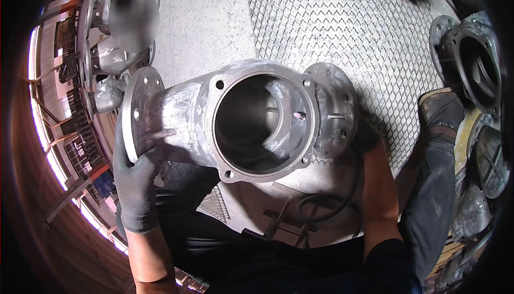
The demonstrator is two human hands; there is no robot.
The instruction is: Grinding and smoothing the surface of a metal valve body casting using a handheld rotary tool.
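A grey metal valve body casting [184,117] fills the middle of the head view, its large round opening turned up toward me and bolt holes at the corners of the rim. Round flanges with bolt holes stand at its left and right ends. In a dark grey knit glove, my left hand [138,189] grips the lower edge of the left flange [143,93], thumb on the near side. My right hand [368,135], in a dark glove, is at the outer edge of the right flange [334,113]. Its fingers are mostly hidden behind that flange.
Diamond-pattern metal plate [342,21] covers the floor ahead, beside bare concrete [203,21]. More castings [112,55] are at upper left, partly blurred. Similar flanged castings [478,63] line the right side. A dark-trousered leg [436,187] and a looped black hose [324,219] lie nearer.
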